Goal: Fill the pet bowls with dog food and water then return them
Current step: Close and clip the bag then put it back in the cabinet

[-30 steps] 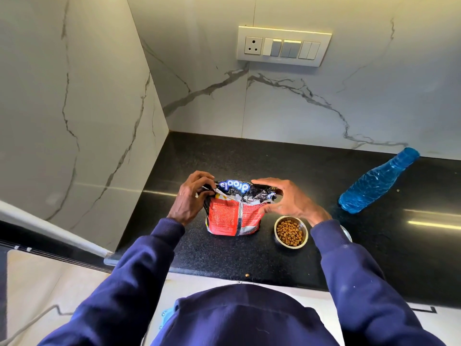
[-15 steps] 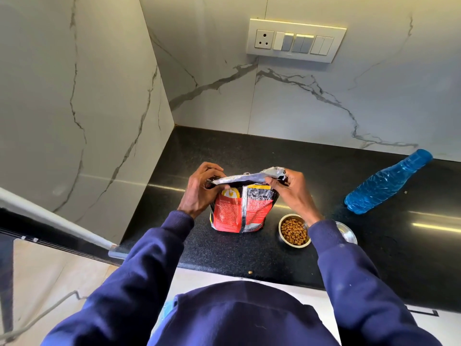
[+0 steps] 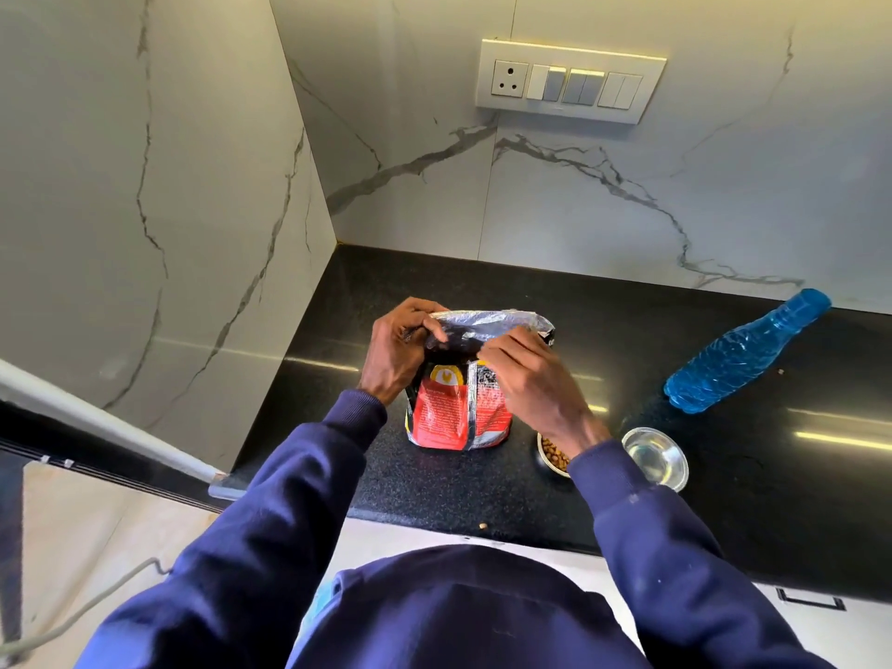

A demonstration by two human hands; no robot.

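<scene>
A red and black dog food bag (image 3: pixel 456 415) stands upright on the black counter (image 3: pixel 434 490), its silver inner top flap raised. My left hand (image 3: pixel 398 352) pinches the bag's top at its left corner. My right hand (image 3: pixel 528 374) grips the top edge near the middle. Behind my right wrist, a small bowl of brown kibble (image 3: pixel 552 456) is partly hidden. To its right sits a steel bowl (image 3: pixel 655 458) holding clear water. A blue water bottle (image 3: pixel 745 352) lies on its side at the right.
Marble walls close the counter at the left and back, with a switch panel (image 3: pixel 569 79) high on the back wall. A loose kibble piece (image 3: pixel 482 526) lies near the counter's front edge. A white rail (image 3: pixel 96 427) runs at the lower left.
My right hand slid left along the bag's top, from its right corner toward the middle. The flap stands higher. The view shifted, and the water bowl shows more fully.
</scene>
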